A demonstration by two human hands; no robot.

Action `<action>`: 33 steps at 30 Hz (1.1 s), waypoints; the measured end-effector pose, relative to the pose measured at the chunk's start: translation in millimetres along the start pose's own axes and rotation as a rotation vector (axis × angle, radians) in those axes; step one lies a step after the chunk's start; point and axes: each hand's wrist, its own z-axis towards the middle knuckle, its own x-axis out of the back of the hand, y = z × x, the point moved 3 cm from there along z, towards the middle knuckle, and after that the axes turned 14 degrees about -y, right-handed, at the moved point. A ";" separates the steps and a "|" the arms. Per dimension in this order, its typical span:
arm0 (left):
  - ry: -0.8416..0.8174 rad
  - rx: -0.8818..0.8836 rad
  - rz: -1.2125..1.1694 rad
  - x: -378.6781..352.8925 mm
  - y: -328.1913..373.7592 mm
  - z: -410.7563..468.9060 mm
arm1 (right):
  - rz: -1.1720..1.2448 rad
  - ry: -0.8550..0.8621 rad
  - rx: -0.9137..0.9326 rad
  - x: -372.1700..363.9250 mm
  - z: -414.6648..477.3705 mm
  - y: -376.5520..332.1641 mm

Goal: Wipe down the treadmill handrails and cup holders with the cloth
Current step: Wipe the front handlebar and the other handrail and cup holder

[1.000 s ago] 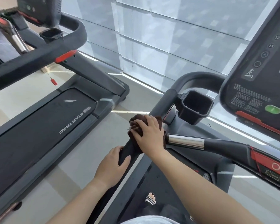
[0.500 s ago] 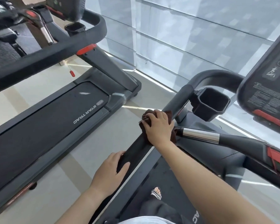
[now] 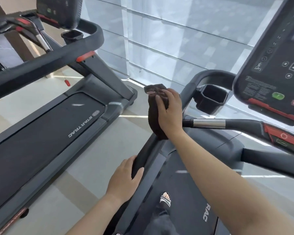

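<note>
Two treadmills [image 3: 46,126] [image 3: 202,167], two cup holders [image 3: 72,35] [image 3: 211,99], one cloth [image 3: 155,116]

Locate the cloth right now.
In the head view, centre frame: the dark brown cloth is draped over the left handrail, pressed under the right hand, just left of the cup holder. The left hand grips the rail lower down.

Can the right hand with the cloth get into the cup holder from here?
Probably yes. The right hand holds the cloth on the handrail, just left of the cup holder. The holder's mouth faces up and nothing sits between them; the console stands off to the right.
</note>
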 end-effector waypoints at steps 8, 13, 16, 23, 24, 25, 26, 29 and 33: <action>0.027 0.020 -0.014 -0.8 -1.9 2.4 | -0.155 -0.151 -0.155 -30.9 -110.0 58.7; 0.035 0.070 0.007 -2.1 3.2 2.9 | -0.253 -0.268 -0.242 -36.0 -81.6 55.5; 0.021 0.090 0.003 -2.1 3.2 3.1 | -0.453 -0.399 -0.279 -42.2 -64.0 49.4; 0.042 0.168 0.050 -2.6 -12.6 -23.2 | -0.468 -0.418 -0.058 -45.3 -97.6 53.1; 0.055 0.186 0.046 -2.6 -15.1 -28.1 | -0.500 -0.415 -0.054 -46.5 -88.4 52.9; 0.065 0.201 0.035 -2.7 -17.0 -31.5 | -0.530 -0.427 -0.060 -47.8 -78.6 51.6; 0.072 0.214 0.023 -3.1 -17.9 -33.7 | -0.558 -0.454 -0.070 -49.1 -69.7 50.1; 0.089 0.232 0.014 -3.9 -16.2 -34.7 | -0.601 -0.502 -0.076 -50.4 -63.9 46.6; 0.103 0.233 0.010 -2.6 -14.2 -32.9 | -0.570 -0.485 0.053 -52.1 -96.3 39.0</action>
